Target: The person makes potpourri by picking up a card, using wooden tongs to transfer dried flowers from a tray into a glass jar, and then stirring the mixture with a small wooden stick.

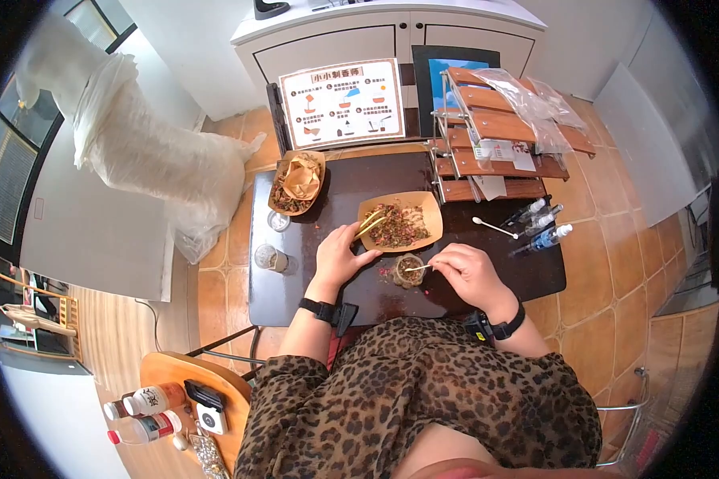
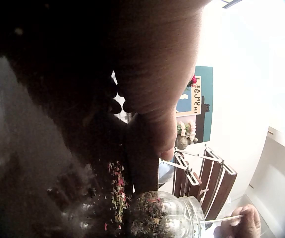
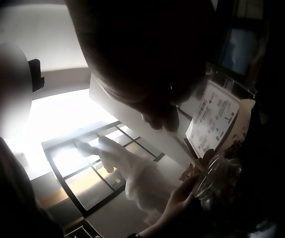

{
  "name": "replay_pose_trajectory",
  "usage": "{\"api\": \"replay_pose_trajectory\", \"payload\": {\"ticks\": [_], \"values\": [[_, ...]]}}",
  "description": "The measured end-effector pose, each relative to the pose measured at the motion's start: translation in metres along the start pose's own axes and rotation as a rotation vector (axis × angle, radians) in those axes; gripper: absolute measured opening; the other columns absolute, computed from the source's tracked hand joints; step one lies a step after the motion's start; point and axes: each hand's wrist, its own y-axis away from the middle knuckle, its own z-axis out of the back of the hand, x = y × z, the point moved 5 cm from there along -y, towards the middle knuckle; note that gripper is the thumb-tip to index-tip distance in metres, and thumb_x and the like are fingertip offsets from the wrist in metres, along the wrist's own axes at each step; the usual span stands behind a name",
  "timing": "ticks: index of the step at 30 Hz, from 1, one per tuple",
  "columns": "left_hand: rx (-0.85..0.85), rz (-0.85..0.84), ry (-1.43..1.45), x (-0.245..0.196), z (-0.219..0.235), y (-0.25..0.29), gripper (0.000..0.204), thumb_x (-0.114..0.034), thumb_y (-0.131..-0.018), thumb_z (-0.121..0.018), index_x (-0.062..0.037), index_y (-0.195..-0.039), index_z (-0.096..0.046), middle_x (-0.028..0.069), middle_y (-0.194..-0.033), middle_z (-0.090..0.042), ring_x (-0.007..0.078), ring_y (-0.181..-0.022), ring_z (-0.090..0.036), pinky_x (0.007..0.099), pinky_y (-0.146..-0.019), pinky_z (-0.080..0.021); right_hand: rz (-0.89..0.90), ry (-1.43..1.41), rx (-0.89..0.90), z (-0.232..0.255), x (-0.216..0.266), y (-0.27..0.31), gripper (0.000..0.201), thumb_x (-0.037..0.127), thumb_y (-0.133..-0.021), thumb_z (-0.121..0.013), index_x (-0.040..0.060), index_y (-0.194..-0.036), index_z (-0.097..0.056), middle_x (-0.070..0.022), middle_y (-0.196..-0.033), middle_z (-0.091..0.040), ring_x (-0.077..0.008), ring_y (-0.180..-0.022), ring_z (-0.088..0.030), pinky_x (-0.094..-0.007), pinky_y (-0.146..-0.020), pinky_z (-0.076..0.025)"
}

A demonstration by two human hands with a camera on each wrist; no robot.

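My right hand (image 1: pixel 465 273) pinches a thin pale stick (image 1: pixel 420 267) whose far end reaches into a small glass jar (image 1: pixel 408 281). Dried bits of herbs and petals fill part of this jar, as the left wrist view shows at the mouth of the glass (image 2: pixel 192 213). With fingers and thumb about its near left corner, my left hand (image 1: pixel 337 257) holds a brown paper tray (image 1: pixel 431 214). Dried herbs and petals (image 1: pixel 395 230) lie in the tray, with yellow tongs (image 1: pixel 373 222) across its left side, close by the fingers.
Behind left stands another paper tray (image 1: pixel 321 164) with dried plants and crumpled paper. A clear jar (image 1: pixel 272 258) is at the left. On the right are a white spoon (image 1: pixel 495 227), several spray bottles (image 1: pixel 553 236) and a wooden rack (image 1: pixel 487 120). A printed sign (image 1: pixel 343 104) stands behind.
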Motion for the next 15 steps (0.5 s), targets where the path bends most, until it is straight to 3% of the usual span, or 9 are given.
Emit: {"api": "replay_pose_trajectory", "payload": {"ticks": [5,6,9,15], "values": [[0.014,0.017,0.008,0.000,-0.001,0.000,0.065,-0.044,-0.071,-0.084,-0.0066,-0.121,-0.064,0.0068,-0.091,-0.066,0.0266,-0.086,-0.065,0.0384,-0.074,-0.053,-0.157,-0.201,-0.212,0.018,-0.018,0.000,0.008,0.002,-0.095,-0.064,-0.0042,-0.095,-0.069,-0.0092,-0.083,-0.066,-0.0179,-0.075,-0.064,-0.0283,-0.066,-0.050],[0.015,0.018,0.001,0.000,-0.001,0.000,0.065,-0.044,-0.071,-0.084,-0.0065,-0.121,-0.064,0.0069,-0.091,-0.066,0.0266,-0.086,-0.065,0.0384,-0.074,-0.053,-0.141,-0.128,-0.225,0.025,-0.015,-0.005,0.011,0.003,-0.097,-0.062,-0.0053,-0.096,-0.069,-0.0076,-0.086,-0.066,-0.0145,-0.077,-0.063,-0.0268,-0.067,-0.049],[0.017,0.016,0.003,0.000,0.000,0.000,0.065,-0.044,-0.071,-0.084,-0.0062,-0.120,-0.064,0.0071,-0.091,-0.066,0.0269,-0.087,-0.065,0.0385,-0.075,-0.053,-0.316,-0.294,-0.379,0.019,-0.063,-0.003,0.012,0.003,-0.097,-0.062,-0.0045,-0.100,-0.070,-0.0064,-0.086,-0.065,-0.0111,-0.075,-0.062,-0.0247,-0.068,-0.049],[0.001,0.001,0.012,0.002,-0.001,0.000,0.065,-0.044,-0.071,-0.084,-0.0057,-0.120,-0.064,0.0076,-0.092,-0.066,0.0278,-0.088,-0.065,0.0393,-0.076,-0.053,-0.364,0.023,-0.339,0.018,-0.076,-0.015,0.014,0.006,-0.095,-0.064,-0.0039,-0.102,-0.071,-0.0056,-0.085,-0.066,-0.0092,-0.066,-0.060,-0.0258,-0.060,-0.047]]}}
